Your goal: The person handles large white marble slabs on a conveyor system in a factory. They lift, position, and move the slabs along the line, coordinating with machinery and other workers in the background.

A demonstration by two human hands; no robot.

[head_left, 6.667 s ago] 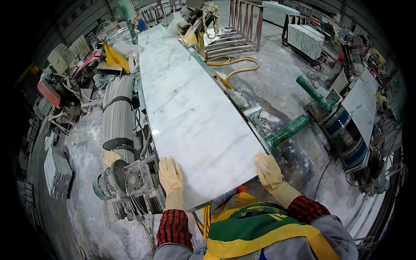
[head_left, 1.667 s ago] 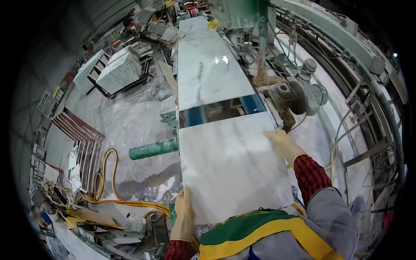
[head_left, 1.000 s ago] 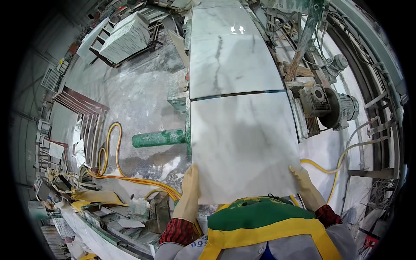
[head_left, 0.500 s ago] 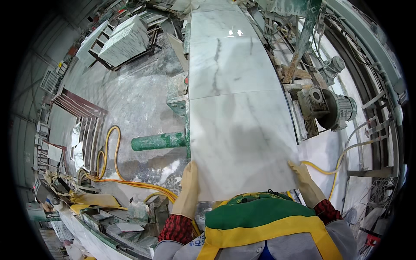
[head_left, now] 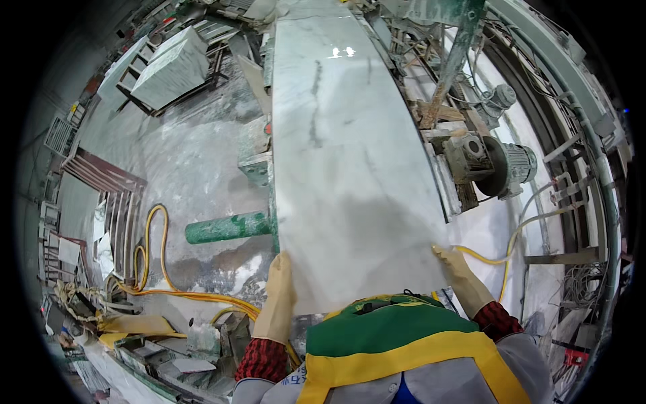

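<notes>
A long white marble slab (head_left: 356, 222) with grey veins lies flat in front of me, stretching away from my apron. My left hand (head_left: 276, 296), in a pale cream rubber glove, grips its near left edge. At the near right edge, my right hand (head_left: 465, 281), gloved alike, takes hold of the same slab. Fingers of both hands are partly hidden by the stone. The near end of the slab meets my green and yellow apron (head_left: 390, 333). Red and black checked cuffs cover both wrists.
A green roller (head_left: 227, 227) juts out left of the slab. To the right stands a motor (head_left: 518, 172) with its gearbox. Yellow hoses (head_left: 195, 294) run over the floor at left, near stone offcuts (head_left: 195, 365). Farther off, a marble block (head_left: 171, 67) rests on a rack.
The whole view has shifted, so everything sits farther left in the picture. Both hands keep their hold on the slab's edges. The dark seam across the stone no longer shows distinctly.
</notes>
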